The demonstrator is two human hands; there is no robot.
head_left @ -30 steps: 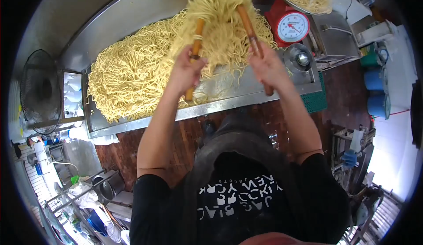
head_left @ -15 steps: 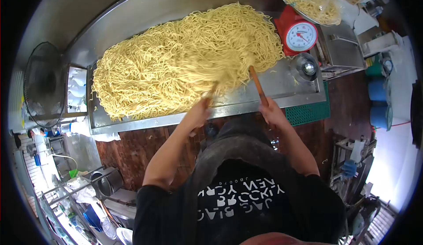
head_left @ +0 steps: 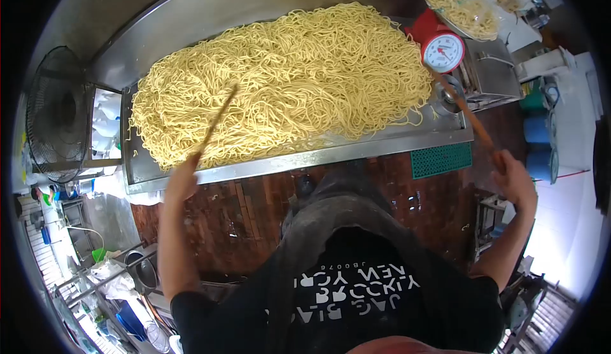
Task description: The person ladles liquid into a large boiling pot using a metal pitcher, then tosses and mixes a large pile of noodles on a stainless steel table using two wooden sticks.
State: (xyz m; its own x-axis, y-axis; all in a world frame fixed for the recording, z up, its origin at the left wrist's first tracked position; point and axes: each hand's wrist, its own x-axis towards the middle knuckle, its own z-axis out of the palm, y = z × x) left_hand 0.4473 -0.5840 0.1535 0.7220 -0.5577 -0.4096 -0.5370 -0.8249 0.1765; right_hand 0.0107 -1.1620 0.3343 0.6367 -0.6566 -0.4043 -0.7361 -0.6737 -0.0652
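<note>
A long heap of yellow noodles (head_left: 280, 86) covers most of a steel counter (head_left: 305, 158) with a raised rim. My left hand (head_left: 182, 181) is closed round one end of a wooden stick (head_left: 217, 120), whose tip is over the left-middle of the noodles; I cannot tell if it touches them. Out to the right, past the counter's corner, my right hand (head_left: 514, 179) grips a second wooden stick (head_left: 470, 113). That one slants up and left, crossing in front of a metal bowl (head_left: 447, 94), its tip near the heap's right end.
A red dial scale (head_left: 443, 51) stands at the counter's right end, with a clear bag of noodles (head_left: 463, 7) behind it. A black fan (head_left: 58, 113) is on the left. Green matting (head_left: 441, 160) lies below the right front edge. Blue tubs (head_left: 538, 144) stand at far right.
Both hands have swung apart, the left one leftward and the right one far to the right, each with its stick. The noodles' right end has spread rightward, and the sticks are no longer close together.
</note>
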